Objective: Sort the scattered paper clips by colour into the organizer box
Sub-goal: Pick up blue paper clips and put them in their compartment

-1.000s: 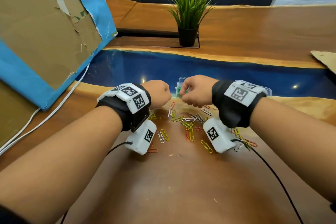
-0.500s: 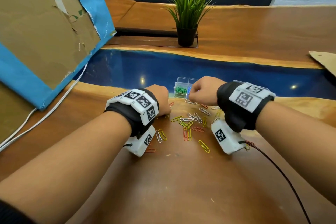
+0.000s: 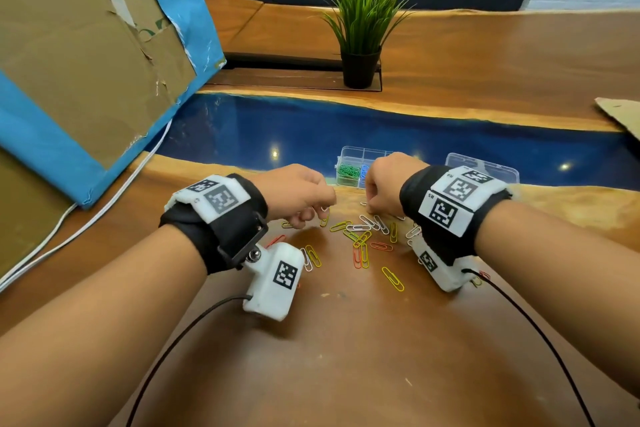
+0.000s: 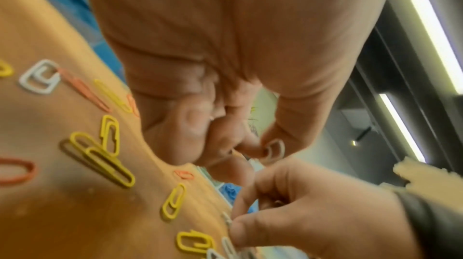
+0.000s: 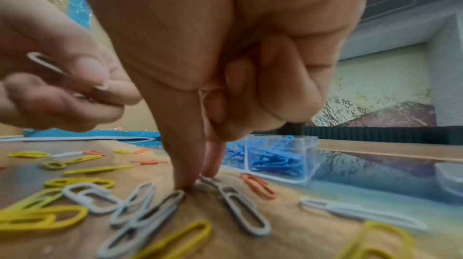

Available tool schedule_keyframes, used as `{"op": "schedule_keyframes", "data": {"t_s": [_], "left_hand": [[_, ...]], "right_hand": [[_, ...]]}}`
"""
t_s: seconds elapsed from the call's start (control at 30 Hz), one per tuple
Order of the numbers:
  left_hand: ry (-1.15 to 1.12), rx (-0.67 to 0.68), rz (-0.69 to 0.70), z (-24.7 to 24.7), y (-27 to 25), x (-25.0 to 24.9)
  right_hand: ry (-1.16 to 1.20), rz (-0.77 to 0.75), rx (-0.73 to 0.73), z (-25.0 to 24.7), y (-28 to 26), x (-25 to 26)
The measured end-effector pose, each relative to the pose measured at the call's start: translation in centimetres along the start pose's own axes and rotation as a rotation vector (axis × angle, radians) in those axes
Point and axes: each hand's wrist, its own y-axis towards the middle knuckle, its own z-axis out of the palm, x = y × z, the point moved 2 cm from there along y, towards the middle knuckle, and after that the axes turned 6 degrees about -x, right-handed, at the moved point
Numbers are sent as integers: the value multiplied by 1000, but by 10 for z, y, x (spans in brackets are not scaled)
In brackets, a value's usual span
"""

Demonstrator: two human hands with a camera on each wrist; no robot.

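Observation:
Yellow, white and orange paper clips (image 3: pixel 362 239) lie scattered on the wooden table. Behind them stands the clear organizer box (image 3: pixel 363 151), with green clips (image 3: pixel 347 171) and blue clips (image 5: pixel 273 159) in separate compartments. My left hand (image 3: pixel 320 211) hovers just over the pile and pinches a white clip (image 4: pixel 275 149) between thumb and forefinger. My right hand (image 5: pixel 198 181) reaches down with thumb and forefinger onto the end of a white clip (image 5: pixel 240 206) that lies flat on the table. Its other fingers are curled in.
The box's clear lid (image 3: pixel 485 166) lies to the right behind my right wrist. A potted plant (image 3: pixel 362 28) stands farther back. A blue-edged cardboard panel (image 3: pixel 86 45) and white cables (image 3: pixel 69 229) are at the left. Black camera cables trail toward me.
Both hands have come back from the organizer box and dropped toward the pile. The right fingertips now touch down on a white clip.

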Motion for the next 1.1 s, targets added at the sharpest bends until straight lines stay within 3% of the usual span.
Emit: {"op": "schedule_keyframes", "data": {"t_s": [0.2,0.27,0.4,0.57,0.63,0.73,0.77,0.93,1.1], "left_hand": [[-264,73,24,-7,-11,4],[-352,98,-10,-8,-14,7],[-488,144,-93,-6,-20,17],[-620,139,-155,-10,-27,21],[-382,78,-132,-14,-28,22],[391,26,59,-15,-33,23],[548,46,121,-11,-35,22],[856,86,205,3,-38,16],[975,92,247,6,-37,10]], "right_hand": [[38,-26,68,-2,-6,5],[284,26,159,-4,-8,5],[1021,123,432,-4,-17,12],[1319,8,464,-4,-23,28],[1360,-7,435,-4,-23,31],[1427,-16,402,-7,-22,28],[1454,-12,400,-9,-21,26],[1410,88,342,-10,-15,14],[1215,278,143,-13,-4,-4]]}}
